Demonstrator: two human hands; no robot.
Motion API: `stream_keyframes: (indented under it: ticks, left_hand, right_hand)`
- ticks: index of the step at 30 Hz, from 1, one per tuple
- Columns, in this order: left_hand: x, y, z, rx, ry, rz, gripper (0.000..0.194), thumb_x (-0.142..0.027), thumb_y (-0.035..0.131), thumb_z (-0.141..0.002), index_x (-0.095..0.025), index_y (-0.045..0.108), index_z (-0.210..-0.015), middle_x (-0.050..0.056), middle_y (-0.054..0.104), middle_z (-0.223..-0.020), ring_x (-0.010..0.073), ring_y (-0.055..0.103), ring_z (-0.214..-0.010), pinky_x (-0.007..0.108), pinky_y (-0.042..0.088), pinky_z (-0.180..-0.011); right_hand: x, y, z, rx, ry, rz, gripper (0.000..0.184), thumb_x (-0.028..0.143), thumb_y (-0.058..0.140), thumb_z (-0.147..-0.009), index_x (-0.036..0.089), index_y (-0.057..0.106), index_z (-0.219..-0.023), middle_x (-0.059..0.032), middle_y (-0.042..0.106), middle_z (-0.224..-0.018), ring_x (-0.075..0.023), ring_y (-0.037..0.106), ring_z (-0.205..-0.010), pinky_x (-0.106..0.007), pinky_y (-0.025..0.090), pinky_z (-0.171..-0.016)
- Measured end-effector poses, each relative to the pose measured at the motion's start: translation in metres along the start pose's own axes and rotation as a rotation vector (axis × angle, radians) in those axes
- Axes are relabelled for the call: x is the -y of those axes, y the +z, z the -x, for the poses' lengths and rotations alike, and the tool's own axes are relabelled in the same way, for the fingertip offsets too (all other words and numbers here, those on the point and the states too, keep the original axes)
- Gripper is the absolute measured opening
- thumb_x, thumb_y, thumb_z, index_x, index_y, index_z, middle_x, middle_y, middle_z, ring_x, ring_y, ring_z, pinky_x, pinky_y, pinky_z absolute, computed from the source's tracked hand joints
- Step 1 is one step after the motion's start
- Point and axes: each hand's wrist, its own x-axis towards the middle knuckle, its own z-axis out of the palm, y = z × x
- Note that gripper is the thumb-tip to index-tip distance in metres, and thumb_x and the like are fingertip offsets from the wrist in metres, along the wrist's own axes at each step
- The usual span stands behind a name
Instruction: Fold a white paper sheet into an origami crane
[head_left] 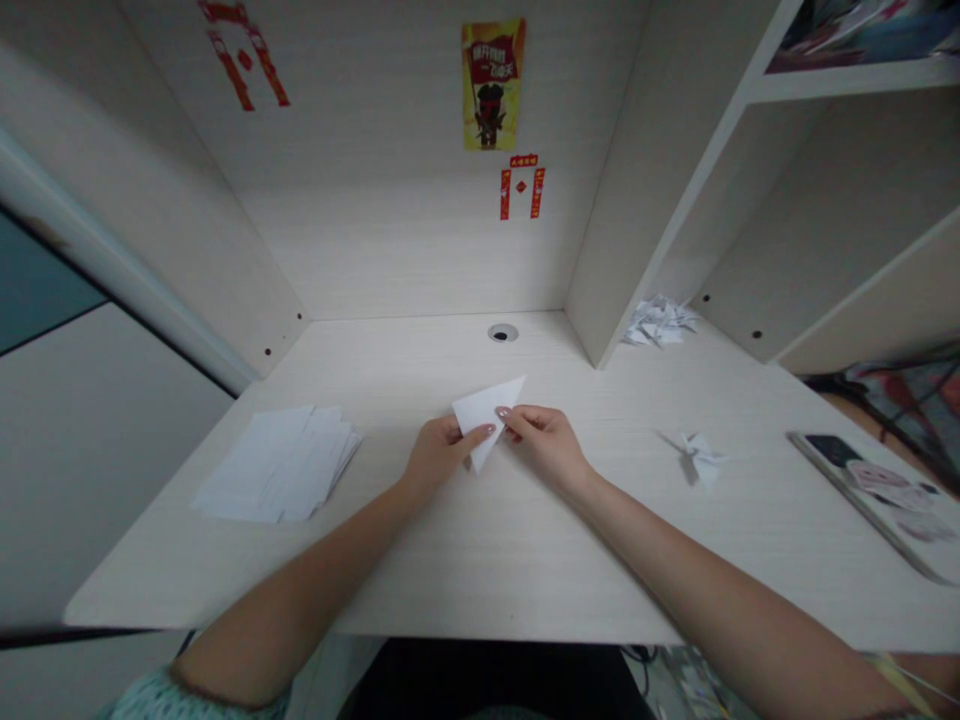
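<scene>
A white folded sheet of paper (487, 403), with pointed corners at its top right and bottom, is held just above the desk in the middle. My left hand (442, 448) pinches its left side, thumb on the face turned towards me and the other fingers partly hidden behind. On the right edge, my right hand (546, 437) grips the same paper between thumb and bent fingers. To the right of that hand lies a folded paper crane (699, 458). At left, a spread stack of white paper sheets (274, 465) rests on the desk.
A heap of folded white paper pieces (660, 320) sits by the upright shelf panel (645, 240). A phone in a patterned case (885, 500) lies at the right. The desk (480, 590) has a round cable hole (503, 333) near the back wall.
</scene>
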Motion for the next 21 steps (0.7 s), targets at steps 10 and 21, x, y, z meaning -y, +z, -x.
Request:
stream_keyframes:
  ticks: [10,21]
  left_hand:
    - [-0.0065,-0.0070,-0.0045,-0.220,0.040,0.056,0.030,-0.045,0.061,-0.074,-0.016,0.068,-0.071,0.004,0.068,-0.072,0.0156,0.060,-0.067,0.024,0.044,-0.060]
    - [-0.0054,-0.0054,-0.0026,-0.275,0.057,0.035,0.029,-0.044,0.061,-0.074,-0.017,0.070,-0.071,0.003,0.069,-0.070,0.0150,0.059,-0.065,0.024,0.044,-0.060]
  right_hand:
    - [-0.0028,-0.0019,-0.0013,-0.059,-0.015,0.033,0.041,0.052,0.059,-0.075,0.017,0.053,-0.055,0.0012,0.044,-0.053,-0.0107,0.035,-0.053,-0.025,0.025,-0.050]
    - [-0.0057,0.0012,0.0001,-0.031,0.003,0.029,0.044,0.056,0.060,-0.074,0.017,0.053,-0.054,0.0018,0.044,-0.052,-0.0096,0.033,-0.051,-0.025,0.022,-0.049]
